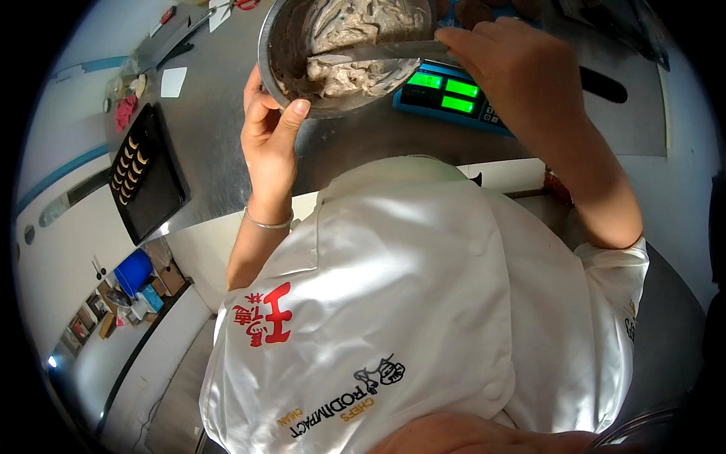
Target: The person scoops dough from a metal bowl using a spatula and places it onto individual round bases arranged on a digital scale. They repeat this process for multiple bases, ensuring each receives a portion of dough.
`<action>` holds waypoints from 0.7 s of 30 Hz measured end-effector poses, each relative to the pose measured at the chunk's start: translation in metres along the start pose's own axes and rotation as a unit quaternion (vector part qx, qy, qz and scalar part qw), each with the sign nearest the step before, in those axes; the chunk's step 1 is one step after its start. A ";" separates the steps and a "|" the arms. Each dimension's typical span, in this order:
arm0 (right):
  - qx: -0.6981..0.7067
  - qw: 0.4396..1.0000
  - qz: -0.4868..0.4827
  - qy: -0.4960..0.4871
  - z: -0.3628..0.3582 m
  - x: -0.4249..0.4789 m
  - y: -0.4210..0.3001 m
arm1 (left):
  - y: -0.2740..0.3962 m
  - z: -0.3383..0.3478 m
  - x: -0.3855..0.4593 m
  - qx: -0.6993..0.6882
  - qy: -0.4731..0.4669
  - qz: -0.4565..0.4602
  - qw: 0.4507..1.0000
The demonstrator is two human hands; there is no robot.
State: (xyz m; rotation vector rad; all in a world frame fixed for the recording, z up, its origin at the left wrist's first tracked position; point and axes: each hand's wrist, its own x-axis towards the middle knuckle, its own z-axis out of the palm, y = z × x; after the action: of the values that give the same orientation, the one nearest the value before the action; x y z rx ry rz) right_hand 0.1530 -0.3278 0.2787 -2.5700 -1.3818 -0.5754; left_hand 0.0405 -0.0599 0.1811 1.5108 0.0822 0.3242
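Note:
My left hand point(272, 125) grips the near left rim of a metal mixing bowl point(283, 62), its thumb over the edge. The bowl is tilted and holds a thick, pale brownish cream or batter point(363, 28). In my right hand point(510, 68) is a long flat blade, a spatula or knife point(391, 52), that reaches across the bowl with its tip in the mixture. Its handle is hidden by my fingers. Below my right hand and partly behind the bowl sits a blue digital scale point(408, 105) with lit green displays.
A black baking tray point(161, 187) with several crescent-shaped pieces lies at the left edge of the steel table point(215, 130). Near it are a white paper point(173, 82) and a pink cloth point(126, 112). Red-handled scissors point(247, 4) lie at the top. Round brown items point(472, 12) sit behind the scale.

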 end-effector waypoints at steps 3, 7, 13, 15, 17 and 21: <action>0.011 0.999 0.034 -0.030 0.013 -0.013 -0.003 | 0.002 0.002 0.001 0.024 -0.001 -0.007 1.000; 0.103 0.989 0.094 -0.049 0.021 -0.021 -0.009 | -0.002 0.002 0.002 0.038 0.004 0.035 0.999; 0.277 0.935 0.188 -0.116 0.035 -0.038 -0.006 | 0.000 0.006 0.002 0.047 0.012 0.045 0.998; 0.385 0.869 0.259 -0.172 0.038 -0.039 -0.004 | -0.001 0.006 0.003 0.051 0.008 0.047 0.998; 0.487 0.759 0.350 -0.254 0.035 -0.034 -0.002 | -0.002 0.005 0.002 0.043 0.011 0.041 0.998; 0.589 0.652 0.414 -0.239 0.035 -0.048 0.004 | -0.008 -0.002 0.001 0.009 0.034 0.000 0.999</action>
State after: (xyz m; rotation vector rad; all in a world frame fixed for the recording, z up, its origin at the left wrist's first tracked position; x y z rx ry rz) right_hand 0.1413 -0.3556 0.2273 -1.7895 -0.1879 0.9241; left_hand 0.0417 -0.0579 0.1732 1.5183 0.1390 0.3769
